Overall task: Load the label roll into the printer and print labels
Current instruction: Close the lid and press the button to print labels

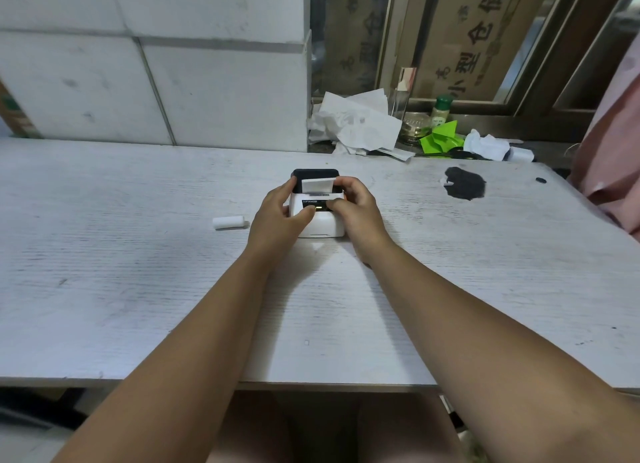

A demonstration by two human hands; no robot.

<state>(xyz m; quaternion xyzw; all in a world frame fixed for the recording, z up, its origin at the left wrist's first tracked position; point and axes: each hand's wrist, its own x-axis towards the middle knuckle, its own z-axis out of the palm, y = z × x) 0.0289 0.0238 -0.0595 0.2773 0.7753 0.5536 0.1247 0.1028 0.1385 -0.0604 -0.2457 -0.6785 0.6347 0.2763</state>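
A small white label printer [320, 225] with a black top stands mid-table on the white wooden table [138, 289]. A white label strip [318, 184] sticks up out of its slot. My left hand [277, 217] grips the printer's left side, thumb lying on the dark front panel. My right hand [356, 206] holds the right side, its thumb also pressing on that panel. A small white paper roll [229, 222] lies on the table to the left of my left hand, apart from it.
Crumpled white paper [356, 123], a glass bottle, a green-capped bottle [441, 111], green paper [440, 139] and tissues crowd the sill at the back right. A black patch [465, 183] marks the table on the right. Pink fabric hangs at the far right edge.
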